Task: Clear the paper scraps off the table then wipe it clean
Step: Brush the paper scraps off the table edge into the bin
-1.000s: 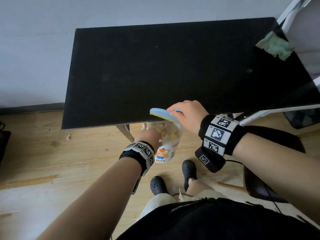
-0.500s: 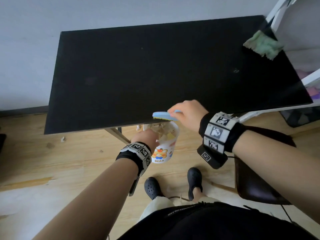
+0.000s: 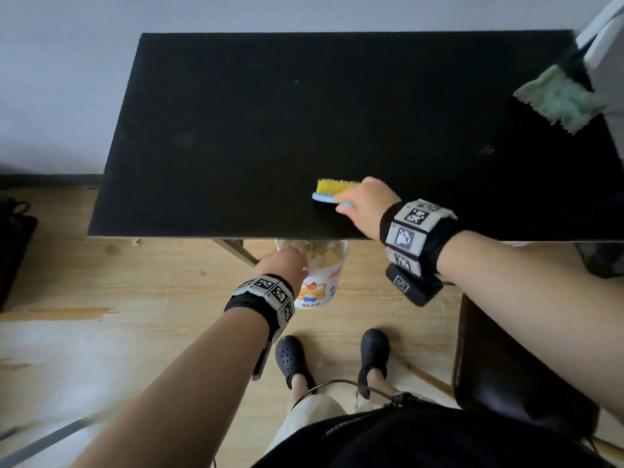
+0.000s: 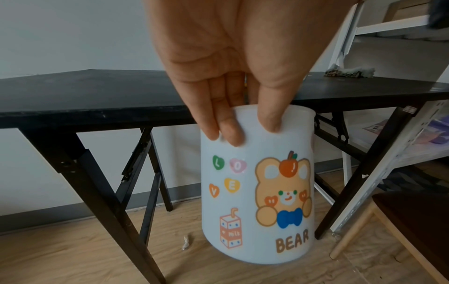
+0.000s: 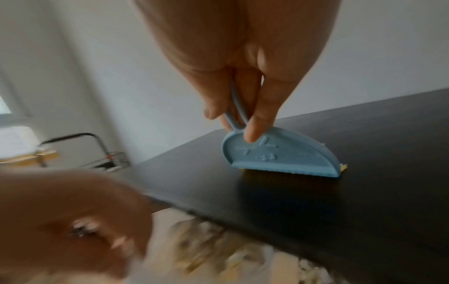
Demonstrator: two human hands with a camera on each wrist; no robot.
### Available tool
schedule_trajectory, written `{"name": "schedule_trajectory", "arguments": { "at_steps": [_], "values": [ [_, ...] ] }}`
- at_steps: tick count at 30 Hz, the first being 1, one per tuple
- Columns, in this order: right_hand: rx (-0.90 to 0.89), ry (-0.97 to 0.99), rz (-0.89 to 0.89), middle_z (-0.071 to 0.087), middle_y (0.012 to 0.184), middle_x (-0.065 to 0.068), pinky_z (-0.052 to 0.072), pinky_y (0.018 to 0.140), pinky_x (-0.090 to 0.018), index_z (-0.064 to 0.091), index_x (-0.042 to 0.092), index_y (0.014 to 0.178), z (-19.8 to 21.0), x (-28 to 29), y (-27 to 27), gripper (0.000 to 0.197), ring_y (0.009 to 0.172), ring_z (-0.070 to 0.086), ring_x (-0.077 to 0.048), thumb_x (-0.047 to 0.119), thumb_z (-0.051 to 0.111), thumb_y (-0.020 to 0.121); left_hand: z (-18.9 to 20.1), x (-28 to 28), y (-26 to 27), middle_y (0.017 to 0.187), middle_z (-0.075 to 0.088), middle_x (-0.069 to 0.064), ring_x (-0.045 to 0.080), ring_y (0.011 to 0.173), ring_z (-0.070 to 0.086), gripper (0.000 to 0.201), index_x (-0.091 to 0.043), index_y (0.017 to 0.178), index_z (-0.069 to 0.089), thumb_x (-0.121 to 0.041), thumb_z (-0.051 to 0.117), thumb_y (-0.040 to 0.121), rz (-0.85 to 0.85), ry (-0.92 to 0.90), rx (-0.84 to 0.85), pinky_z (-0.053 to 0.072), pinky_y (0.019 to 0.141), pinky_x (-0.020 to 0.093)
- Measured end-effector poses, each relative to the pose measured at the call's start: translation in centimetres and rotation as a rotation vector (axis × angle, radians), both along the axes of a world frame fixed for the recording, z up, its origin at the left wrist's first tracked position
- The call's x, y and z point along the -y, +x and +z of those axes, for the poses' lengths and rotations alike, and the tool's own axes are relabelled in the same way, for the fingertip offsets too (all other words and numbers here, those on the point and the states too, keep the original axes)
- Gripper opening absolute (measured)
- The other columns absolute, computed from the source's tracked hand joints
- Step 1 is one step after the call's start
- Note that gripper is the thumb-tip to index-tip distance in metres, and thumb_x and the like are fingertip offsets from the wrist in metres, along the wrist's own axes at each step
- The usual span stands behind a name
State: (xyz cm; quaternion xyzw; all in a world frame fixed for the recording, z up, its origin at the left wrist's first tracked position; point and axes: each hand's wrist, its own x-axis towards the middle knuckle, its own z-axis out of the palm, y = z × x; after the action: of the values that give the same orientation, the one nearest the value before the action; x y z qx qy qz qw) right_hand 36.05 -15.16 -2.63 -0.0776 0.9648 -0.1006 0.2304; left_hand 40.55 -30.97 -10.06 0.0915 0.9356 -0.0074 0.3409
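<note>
One blue brush point(image 3: 332, 194) with yellow bristles gripped in right hand point(image 3: 366, 206) on black counter point(image 3: 236, 130); one scrap-filled bin point(image 3: 319, 275) pinched at rim by left hand point(image 3: 285, 266) below counter's near edge; one green cloth point(image 3: 562, 97) at counter's far right corner

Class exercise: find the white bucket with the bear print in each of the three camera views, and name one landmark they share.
Head: the bucket sits lower centre, just under the table's near edge, left hand gripping its rim.
Left wrist: the bucket fills the centre, fingers over its rim.
Right wrist: only its blurred, scrap-filled top shows at the bottom.
Shared landmark: the black table.
</note>
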Motion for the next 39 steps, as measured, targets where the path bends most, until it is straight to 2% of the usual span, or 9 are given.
{"name": "schedule_trajectory", "arguments": {
  "at_steps": [4,7,10,14,22,26,29,34,39],
  "values": [
    [0.038,-0.176,0.053,0.055,0.123,-0.008,0.044,0.097,-0.03,0.054,0.022,0.132,1.1,1.1,2.5,0.035,0.112,0.055,-0.02,0.028,0.044,0.099,0.2,0.9,0.0,0.124,0.052,0.004,0.022,0.108,0.057,0.031,-0.021,0.125,0.058,-0.032,0.044,0.099,0.014,0.015,-0.021,0.049,0.084,0.032],
    [-0.123,-0.25,-0.018,0.062,0.121,-0.007,0.044,0.096,-0.029,0.056,0.018,0.13,2.2,0.9,0.6,0.034,0.11,0.057,-0.02,0.024,0.043,0.099,0.3,1.8,0.1,0.125,0.051,0.004,0.022,0.107,0.057,0.031,-0.021,0.126,0.058,-0.03,0.044,0.099,0.028,0.022,-0.017,0.051,0.086,0.032],
    [-0.205,-0.134,-0.108,0.059,0.124,-0.013,0.04,0.101,-0.032,0.053,0.013,0.133,1.7,1.5,-3.1,0.036,0.114,0.053,-0.027,0.022,0.041,0.1,0.3,2.8,0.3,0.126,0.051,0.003,0.022,0.105,0.058,0.029,-0.021,0.125,0.058,-0.027,0.046,0.099,0.037,0.025,-0.022,0.051,0.084,0.031],
    [-0.087,0.04,-0.108,0.054,0.13,-0.014,0.039,0.103,-0.033,0.044,0.006,0.138,0.7,4.0,-5.6,0.039,0.119,0.051,-0.029,0.02,0.035,0.103,0.3,4.0,0.7,0.123,0.052,0.003,0.023,0.104,0.058,0.028,-0.021,0.124,0.058,-0.026,0.047,0.098,0.043,0.042,-0.031,0.05,0.082,0.031],
    [0.072,-0.102,0.075,0.05,0.127,-0.011,0.042,0.1,-0.033,0.053,0.02,0.132,0.7,8.1,3.4,0.036,0.115,0.052,-0.023,0.028,0.043,0.099,0.5,6.4,0.7,0.121,0.052,0.004,0.024,0.104,0.058,0.029,-0.02,0.122,0.061,-0.029,0.044,0.099,-0.014,0.061,-0.054,0.051,0.084,0.033],
    [-0.033,-0.203,-0.052,0.056,0.122,-0.009,0.043,0.097,-0.029,0.052,0.018,0.133,2.4,7.2,5.4,0.035,0.113,0.054,-0.019,0.024,0.043,0.099,0.4,7.4,0.5,0.118,0.054,0.003,0.023,0.105,0.057,0.028,-0.02,0.121,0.06,-0.027,0.046,0.098,-0.041,0.052,-0.047,0.051,0.084,0.032],
    [-0.16,-0.146,-0.181,0.057,0.12,-0.013,0.044,0.096,-0.03,0.052,0.012,0.132,2.3,6.5,5.0,0.035,0.111,0.054,-0.022,0.021,0.042,0.1,0.6,7.7,0.4,0.119,0.055,0.004,0.023,0.106,0.057,0.028,-0.019,0.122,0.06,-0.026,0.048,0.098,-0.051,0.064,-0.056,0.052,0.087,0.033],
    [0.006,-0.101,-0.091,0.058,0.124,-0.012,0.041,0.1,-0.032,0.053,0.015,0.133,1.1,7.7,6.4,0.036,0.117,0.051,-0.023,0.024,0.04,0.1,0.5,7.5,0.9,0.118,0.057,0.002,0.023,0.106,0.058,0.026,-0.02,0.119,0.061,-0.026,0.048,0.097,-0.076,0.069,-0.051,0.052,0.086,0.035],
    [-0.095,-0.193,-0.145,0.061,0.12,-0.009,0.042,0.097,-0.031,0.056,0.015,0.13,0.9,7.4,7.4,0.034,0.115,0.052,-0.021,0.024,0.041,0.1,0.7,7.0,1.9,0.118,0.056,0.002,0.023,0.106,0.058,0.027,-0.02,0.118,0.062,-0.03,0.047,0.098,-0.108,0.058,-0.049,0.051,0.085,0.034]
  ]
}}
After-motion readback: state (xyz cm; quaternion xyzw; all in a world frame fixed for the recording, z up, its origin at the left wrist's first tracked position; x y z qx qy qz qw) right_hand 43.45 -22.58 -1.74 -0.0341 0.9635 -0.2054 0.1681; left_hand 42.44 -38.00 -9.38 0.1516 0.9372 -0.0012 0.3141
